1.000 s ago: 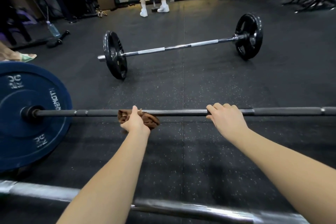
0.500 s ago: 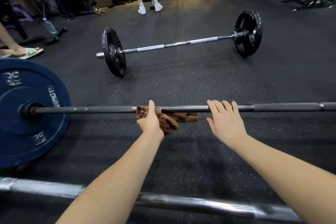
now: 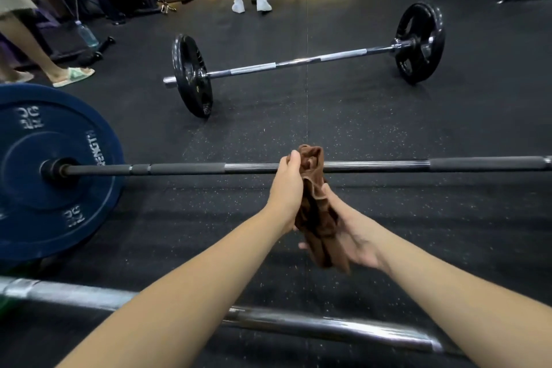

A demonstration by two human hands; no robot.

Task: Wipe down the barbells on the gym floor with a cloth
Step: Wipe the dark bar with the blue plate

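The brown cloth (image 3: 314, 215) is bunched into a long wad between both hands, its top end crossing in front of the shaft of the middle barbell (image 3: 388, 165); whether it touches the bar cannot be told. The left hand (image 3: 286, 185) grips the upper part with curled fingers, while the right hand (image 3: 355, 236) lies palm up under the lower part, thumb pressed on the fabric. This looks like a regrip or refold between strokes, not a wipe. The next move calls for wrapping the wad round the shaft and running it along toward one end. The blue plate (image 3: 53, 170) closes the bar at left; a second barbell (image 3: 298, 61) with black plates lies well beyond on the gym floor (image 3: 418, 116), and a bare bar (image 3: 298, 326) lies nearest the person
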